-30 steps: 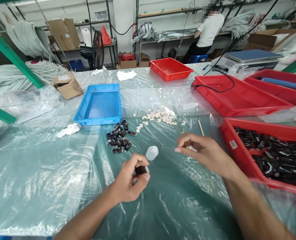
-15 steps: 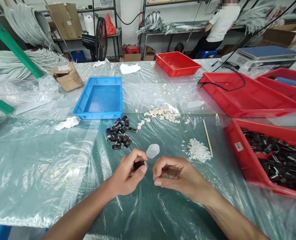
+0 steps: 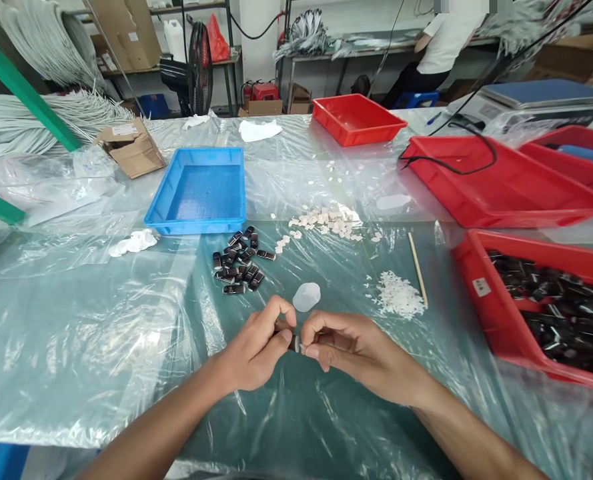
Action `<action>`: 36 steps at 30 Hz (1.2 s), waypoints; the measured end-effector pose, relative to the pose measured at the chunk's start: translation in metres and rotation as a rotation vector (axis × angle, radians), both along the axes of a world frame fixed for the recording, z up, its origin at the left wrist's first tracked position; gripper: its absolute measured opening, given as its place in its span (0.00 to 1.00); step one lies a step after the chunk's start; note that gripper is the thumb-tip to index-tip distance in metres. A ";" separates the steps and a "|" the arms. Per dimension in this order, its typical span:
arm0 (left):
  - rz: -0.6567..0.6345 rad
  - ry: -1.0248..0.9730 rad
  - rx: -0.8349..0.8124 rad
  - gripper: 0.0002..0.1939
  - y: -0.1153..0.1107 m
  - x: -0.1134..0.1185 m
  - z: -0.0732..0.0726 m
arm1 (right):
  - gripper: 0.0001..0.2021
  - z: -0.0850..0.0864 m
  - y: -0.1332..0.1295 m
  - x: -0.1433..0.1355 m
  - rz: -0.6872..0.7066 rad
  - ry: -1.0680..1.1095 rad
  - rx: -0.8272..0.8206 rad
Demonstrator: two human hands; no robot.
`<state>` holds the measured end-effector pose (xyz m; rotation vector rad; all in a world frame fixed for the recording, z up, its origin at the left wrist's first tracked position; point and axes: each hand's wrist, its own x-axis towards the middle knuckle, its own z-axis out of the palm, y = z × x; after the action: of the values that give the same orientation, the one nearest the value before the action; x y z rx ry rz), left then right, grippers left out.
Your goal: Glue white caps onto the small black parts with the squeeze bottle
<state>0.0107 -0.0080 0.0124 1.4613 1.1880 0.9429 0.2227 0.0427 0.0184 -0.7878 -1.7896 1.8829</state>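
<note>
A dark piece (image 3: 293, 342) with a pale end is held between the thumb and fingers of my left hand (image 3: 262, 347). My right hand (image 3: 349, 348) is at that pale end, its thumb and forefinger pinched on a tiny whitish bit. Just beyond the hands lies a translucent oval sheet (image 3: 307, 297). Several black pieces (image 3: 240, 260) are heaped to the left. Farther back are scattered pale chips (image 3: 329, 223). On the right is a pile of small white bits (image 3: 400, 295), with a thin wooden stick (image 3: 417, 270) beside it.
A blue tray (image 3: 195, 227) stands back left, near crumpled white material (image 3: 135, 243). At right, a red bin (image 3: 486, 313) holds many black pieces. More red trays (image 3: 516, 217) and a scale (image 3: 546, 100) are behind it. A person (image 3: 443, 47) sits in the background.
My right hand has moved left to the dark piece, closing the gap between the hands. The dark piece now points more toward my right fingertips. The view has shifted slightly.
</note>
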 end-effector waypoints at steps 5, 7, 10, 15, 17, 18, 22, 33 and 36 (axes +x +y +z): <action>-0.023 0.003 0.057 0.05 -0.002 0.000 -0.001 | 0.12 -0.007 0.000 0.000 0.019 0.007 -0.012; -0.035 -0.003 0.048 0.04 -0.003 0.000 -0.002 | 0.11 -0.010 0.000 0.001 0.038 0.006 -0.028; -0.048 0.004 0.038 0.03 -0.004 0.001 0.000 | 0.09 -0.012 0.000 0.004 0.061 0.022 -0.078; -0.092 0.023 0.047 0.04 -0.006 0.001 0.003 | 0.06 -0.012 0.000 0.002 0.069 0.058 -0.174; -0.109 0.026 0.044 0.03 -0.007 0.001 0.002 | 0.06 -0.011 0.000 0.000 0.080 0.071 -0.205; -0.109 0.028 0.052 0.04 -0.007 0.002 0.000 | 0.06 -0.010 0.000 -0.001 0.081 0.072 -0.216; -0.102 0.061 0.167 0.06 -0.009 0.004 -0.009 | 0.06 -0.009 -0.001 -0.005 0.068 0.070 -0.266; -0.210 0.190 0.418 0.12 -0.004 0.004 -0.009 | 0.03 -0.014 -0.006 -0.007 0.147 0.117 -0.408; -0.231 0.250 0.429 0.10 -0.004 0.004 -0.009 | 0.02 -0.013 -0.007 -0.008 0.138 0.121 -0.377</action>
<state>0.0145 -0.0118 0.0031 2.0612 0.9971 0.9079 0.2148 0.0358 0.0057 -0.6681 -1.4677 2.3472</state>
